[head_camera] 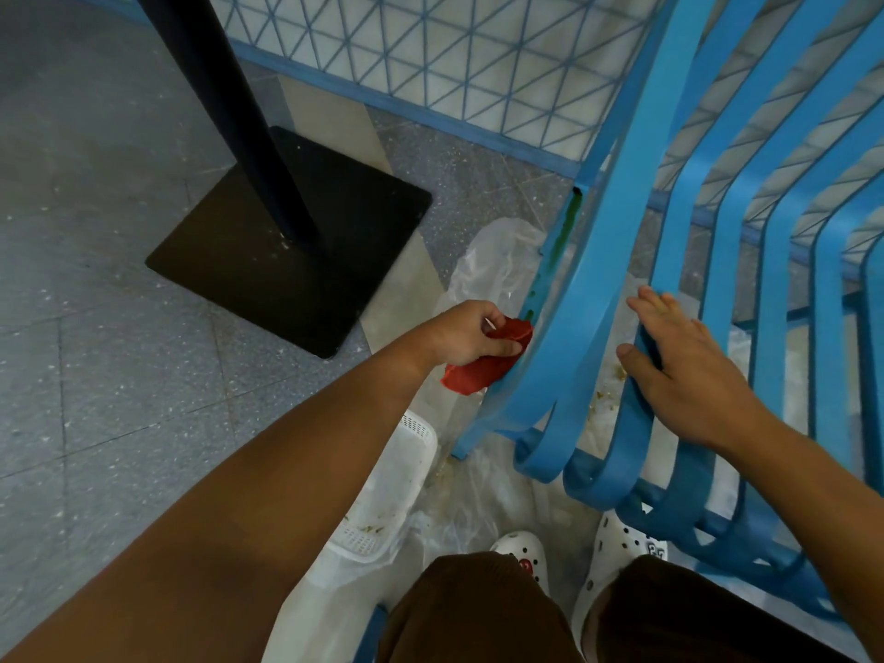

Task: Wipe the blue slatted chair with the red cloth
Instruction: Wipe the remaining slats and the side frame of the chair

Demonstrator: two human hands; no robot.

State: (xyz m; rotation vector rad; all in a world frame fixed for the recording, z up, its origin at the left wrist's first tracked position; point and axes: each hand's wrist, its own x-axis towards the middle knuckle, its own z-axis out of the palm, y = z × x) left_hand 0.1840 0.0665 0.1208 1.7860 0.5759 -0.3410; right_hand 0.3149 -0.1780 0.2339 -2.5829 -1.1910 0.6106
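Observation:
The blue slatted chair [598,279] fills the right half of the view, its curved slats running down toward my feet. My left hand [471,332] is closed around the crumpled red cloth [483,370] and presses it against the chair's outer left frame bar. My right hand [679,370] grips one of the middle slats from above, thumb on the left side, fingers wrapped over the slat's edge. Part of the cloth is hidden inside my left fist.
A black square table base [296,251] with a dark pole [225,102] stands on the grey floor at left. Clear plastic sheeting [497,270] and a white perforated basket [382,500] lie under and beside the chair. A blue lattice fence [430,55] runs behind. My white clogs [521,552] are below.

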